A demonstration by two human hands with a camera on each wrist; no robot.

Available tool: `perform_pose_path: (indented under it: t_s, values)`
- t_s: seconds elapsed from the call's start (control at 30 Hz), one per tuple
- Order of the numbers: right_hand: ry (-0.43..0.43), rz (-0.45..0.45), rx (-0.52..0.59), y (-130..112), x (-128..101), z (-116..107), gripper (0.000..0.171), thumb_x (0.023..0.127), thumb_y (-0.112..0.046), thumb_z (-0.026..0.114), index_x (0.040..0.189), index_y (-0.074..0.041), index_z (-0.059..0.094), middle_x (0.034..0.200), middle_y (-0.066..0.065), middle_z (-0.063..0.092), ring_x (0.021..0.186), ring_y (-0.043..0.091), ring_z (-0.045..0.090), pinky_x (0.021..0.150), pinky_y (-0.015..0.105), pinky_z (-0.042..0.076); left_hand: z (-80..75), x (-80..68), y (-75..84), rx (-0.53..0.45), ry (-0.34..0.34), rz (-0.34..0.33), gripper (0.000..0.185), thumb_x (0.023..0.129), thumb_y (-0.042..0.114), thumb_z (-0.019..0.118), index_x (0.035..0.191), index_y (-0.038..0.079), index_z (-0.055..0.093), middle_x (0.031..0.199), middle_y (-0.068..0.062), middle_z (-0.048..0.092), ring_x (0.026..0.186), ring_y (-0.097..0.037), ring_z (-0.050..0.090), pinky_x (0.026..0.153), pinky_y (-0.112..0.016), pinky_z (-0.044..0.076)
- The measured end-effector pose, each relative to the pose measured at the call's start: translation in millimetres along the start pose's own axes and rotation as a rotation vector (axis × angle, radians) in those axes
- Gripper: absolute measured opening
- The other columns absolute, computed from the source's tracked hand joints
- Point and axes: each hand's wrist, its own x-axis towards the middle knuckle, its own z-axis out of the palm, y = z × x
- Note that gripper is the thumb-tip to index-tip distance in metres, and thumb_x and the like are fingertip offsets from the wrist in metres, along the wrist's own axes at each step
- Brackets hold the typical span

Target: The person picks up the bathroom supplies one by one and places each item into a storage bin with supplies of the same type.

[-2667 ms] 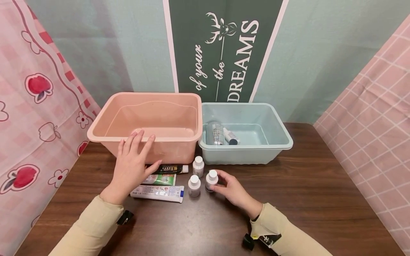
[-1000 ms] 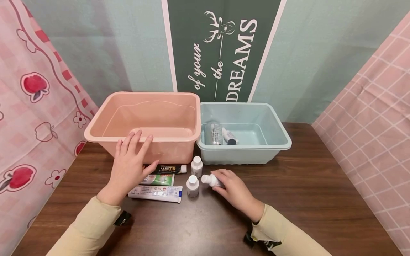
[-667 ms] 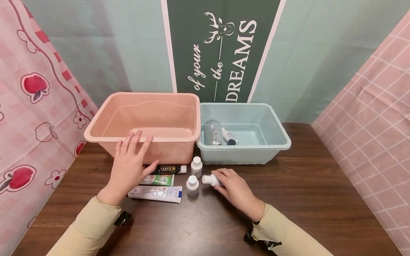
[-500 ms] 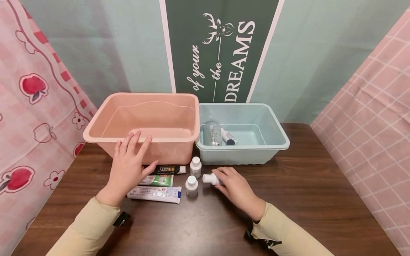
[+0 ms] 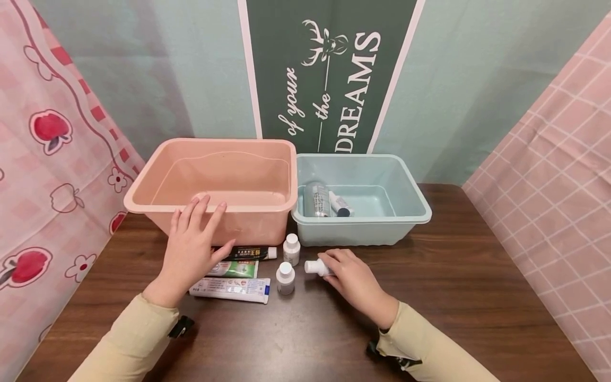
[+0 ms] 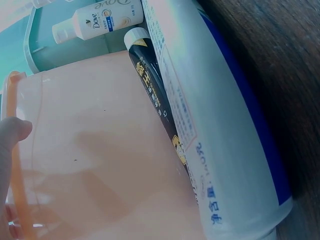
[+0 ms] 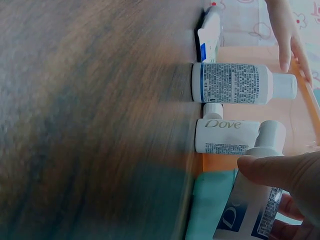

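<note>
Two items already lie in the blue bin [image 5: 410, 209]; the right hand [image 5: 353, 278] clasps a tipped white bottle [image 5: 316, 267], the left hand [image 5: 191, 249] rests flat-fingered on the pink bin [image 5: 143, 193], and two bottles and three tubes remain on the counter [image 5: 453, 286].

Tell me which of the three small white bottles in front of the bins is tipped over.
The one gripped by the right hand: that bottle lies tilted, cap pointing left. The other two bottles stand upright, untouched.

Staged home-style setup, not a lived-in room. Brown wood table [image 5: 468, 276] boxed in by hung cloths: pink apple-print curtain [image 5: 52, 159] left of it, pink checked cloth [image 5: 553, 175] right, green "DREAMS" banner [image 5: 329, 74] behind.
</note>
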Motion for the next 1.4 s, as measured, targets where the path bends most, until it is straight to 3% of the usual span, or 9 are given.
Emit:
perform_pose_path:
  t_s: [0.47, 0.83, 1.2, 1.4]
  values:
    - [0.019, -0.018, -0.023, 4, -2, 0, 0.044, 0.072, -0.011, 0.079, 0.114, -0.006, 0.064, 0.106, 0.008, 0.062, 0.098, 0.025, 0.057, 0.08, 0.039, 0.049, -0.3, 0.2, -1.1, 0.005, 0.007, 0.003, 0.074, 0.088, 0.064, 0.032, 0.133, 0.008, 0.046, 0.138, -0.026, 0.035, 0.129, -0.041, 0.028, 0.1, -0.063, 0.017]
    - [0.004, -0.011, -0.067, 11, -6, -7, 0.044, 0.072, -0.011, 0.079, 0.113, -0.008, 0.065, 0.107, 0.006, 0.062, 0.098, 0.023, 0.056, 0.082, 0.037, 0.048, -0.1, -0.3, -0.2, -0.005, -0.003, 0.008, 0.072, 0.084, 0.059, 0.041, 0.135, 0.008, 0.045, 0.14, -0.025, 0.033, 0.129, -0.043, 0.029, 0.1, -0.063, 0.016]
    - [-0.005, 0.005, -0.079, 19, -12, -11, 0.046, 0.071, -0.011, 0.08, 0.114, -0.007, 0.065, 0.107, 0.007, 0.062, 0.099, 0.024, 0.056, 0.082, 0.037, 0.048, 0.6, -2.0, -0.6, -0.002, 0.002, 0.008, 0.071, 0.085, 0.058, 0.04, 0.134, 0.008, 0.045, 0.138, -0.026, 0.034, 0.129, -0.042, 0.029, 0.1, -0.063, 0.017]
    - [0.007, 0.012, -0.085, 25, -16, -15, 0.047, 0.07, -0.01, 0.081, 0.114, -0.006, 0.065, 0.106, 0.008, 0.062, 0.098, 0.025, 0.057, 0.082, 0.038, 0.048, 1.3, -1.0, -0.1, -0.001, -0.002, 0.002, 0.074, 0.088, 0.063, 0.033, 0.134, 0.007, 0.046, 0.138, -0.026, 0.035, 0.13, -0.041, 0.028, 0.1, -0.063, 0.017]
